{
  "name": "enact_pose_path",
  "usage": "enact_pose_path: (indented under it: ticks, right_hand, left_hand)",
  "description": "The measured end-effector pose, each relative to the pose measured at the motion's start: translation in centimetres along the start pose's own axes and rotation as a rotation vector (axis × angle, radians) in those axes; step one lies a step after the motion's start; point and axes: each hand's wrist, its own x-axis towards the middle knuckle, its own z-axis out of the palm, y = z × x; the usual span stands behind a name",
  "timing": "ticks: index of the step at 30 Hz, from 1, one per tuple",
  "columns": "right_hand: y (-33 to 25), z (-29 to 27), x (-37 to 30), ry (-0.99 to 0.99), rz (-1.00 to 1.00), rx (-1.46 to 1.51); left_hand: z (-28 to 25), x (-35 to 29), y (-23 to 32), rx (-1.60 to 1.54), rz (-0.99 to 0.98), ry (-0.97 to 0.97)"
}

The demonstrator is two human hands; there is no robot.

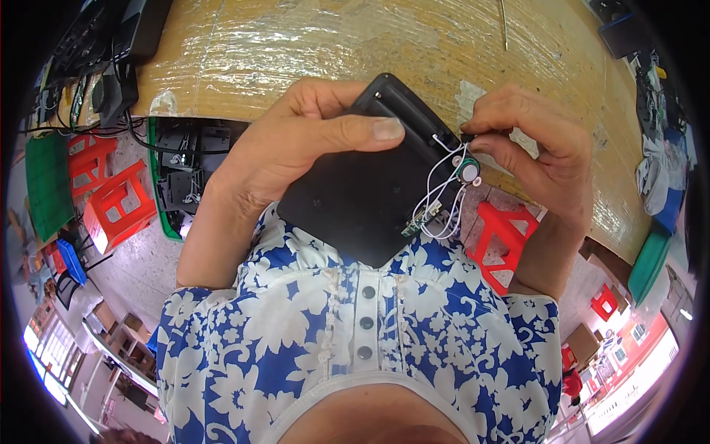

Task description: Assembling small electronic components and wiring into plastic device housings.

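Observation:
My left hand (310,137) grips a flat black plastic housing (347,200), thumb lying across its upper face. The housing is tilted, with one corner toward my chest. Thin white wires (433,192) loop along its right edge, near a small green circuit board (421,219) and a round silver-white part (468,172). At that edge my right hand (540,144) pinches a small black piece (467,138) between thumb and forefinger, close to the wires. The exact kind of the black piece is too small to make out.
A wooden table (281,44) covered in shiny film lies ahead. Left below its edge stands a green crate (154,177) of black parts. Red stools (122,207) are on both sides. Black devices and cables (122,81) sit at the far left; parts and bags (654,170) line the right.

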Motion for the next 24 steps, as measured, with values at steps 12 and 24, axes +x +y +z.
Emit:
enact_pose_path:
  ticks: [12, 24]
  right_hand:
    - [0.3, 1.4, -0.3, 0.191, -0.153, -0.106]
    - [-0.7, 3.2, 0.5, 0.212, -0.328, -0.099]
  left_hand:
    - [0.5, 0.2, 0.2, 0.000, -0.026, 0.028]
    - [0.4, 1.6, 0.0, -0.018, -0.087, -0.033]
